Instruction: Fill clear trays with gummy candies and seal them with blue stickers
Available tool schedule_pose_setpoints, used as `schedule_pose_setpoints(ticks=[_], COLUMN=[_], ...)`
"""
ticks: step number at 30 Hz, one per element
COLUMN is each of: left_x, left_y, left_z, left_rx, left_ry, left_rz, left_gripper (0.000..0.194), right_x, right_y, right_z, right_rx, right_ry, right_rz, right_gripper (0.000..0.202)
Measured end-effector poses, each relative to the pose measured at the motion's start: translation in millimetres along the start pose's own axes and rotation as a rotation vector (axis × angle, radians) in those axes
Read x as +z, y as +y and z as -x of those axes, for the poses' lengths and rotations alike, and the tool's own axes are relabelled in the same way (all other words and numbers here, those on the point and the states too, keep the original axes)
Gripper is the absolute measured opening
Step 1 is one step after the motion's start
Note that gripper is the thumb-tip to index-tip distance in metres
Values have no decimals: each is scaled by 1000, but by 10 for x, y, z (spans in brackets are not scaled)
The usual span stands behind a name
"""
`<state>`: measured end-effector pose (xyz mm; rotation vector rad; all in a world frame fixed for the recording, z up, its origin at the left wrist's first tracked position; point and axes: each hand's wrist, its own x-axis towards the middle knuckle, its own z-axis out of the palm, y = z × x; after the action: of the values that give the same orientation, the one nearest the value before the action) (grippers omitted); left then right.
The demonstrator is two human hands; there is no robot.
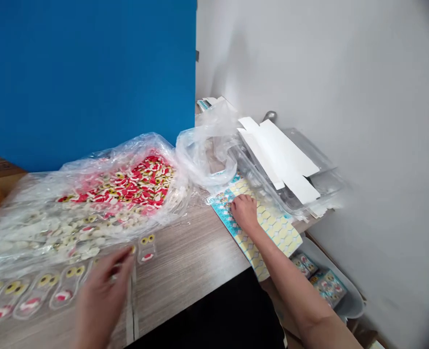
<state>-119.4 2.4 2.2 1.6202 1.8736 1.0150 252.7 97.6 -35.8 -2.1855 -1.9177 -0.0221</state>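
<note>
My left hand point(103, 295), blurred by motion, hovers over a row of clear plastic blister shells at the table's front left. Its fingers are bent, and whether they hold anything is unclear. Each shell, such as this blister shell point(62, 295), contains two yellow-and-black eye pieces and a red-and-white piece. Another filled blister shell point(147, 249) lies just beyond the fingertips. On the right, my right hand point(245, 211) has its fingers curled together on a blue-and-yellow printed card point(280, 232) near the table edge. The fingertips are partly hidden.
A big clear bag point(91, 232) spills red, white and yellow pieces. Beside it sits a crumpled plastic bag point(185, 150). White card pieces point(285, 155) lie on clear plastic trays against the wall. Below the table edge, a grey bin point(356, 308) contains printed packs. A blue panel point(91, 72) stands behind.
</note>
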Motion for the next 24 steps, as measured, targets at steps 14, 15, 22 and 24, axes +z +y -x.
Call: schedule_pose_setpoints(ticks=[14,15,22,24], left_x=[1159,1122,897,887], left_y=[628,575,307,266], left_z=[-582,-633,-837,-856], left_rx=[-513,-511,-483,-477], left_ry=[-342,-307,14,93], left_rz=[1455,1455,1423,1413], left_gripper=[28,29,36,33], right_x=[-403,-384,120,269], right_y=[-1278,-1341,-1854,-2041], right_z=[280,158,-984,-1163], right_rx=[-843,-818,-670,-661], right_ry=[-152,-163,-212,-269], right_rz=[-588,-631,-462,-263], right_gripper=[14,14,23,24])
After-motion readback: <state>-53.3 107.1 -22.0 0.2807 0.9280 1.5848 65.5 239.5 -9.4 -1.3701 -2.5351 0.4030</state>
